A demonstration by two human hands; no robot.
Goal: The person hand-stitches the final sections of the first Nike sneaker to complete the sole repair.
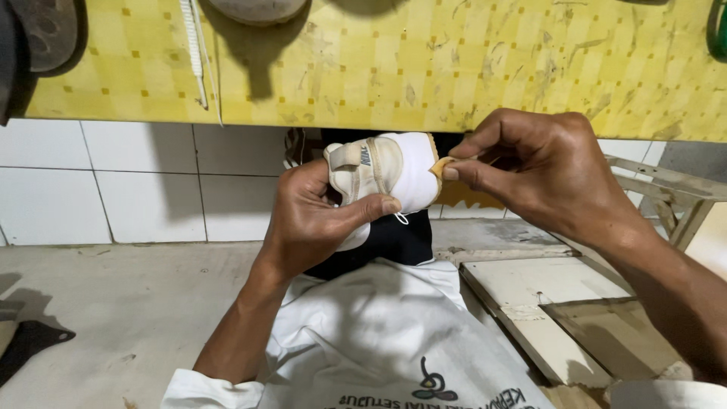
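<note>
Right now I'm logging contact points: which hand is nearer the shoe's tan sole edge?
Right. The right hand pinches the tan sole edge at the shoe's end; the left hand grips the shoe's white upper, farther along.

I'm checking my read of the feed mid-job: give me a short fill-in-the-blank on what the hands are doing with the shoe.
1. The left hand grips a small ____ shoe.
2. The right hand pinches the shoe's tan ____ edge.
3. Behind the hands hangs a ____ checked sheet.

Missing words: white; sole; yellow
</note>
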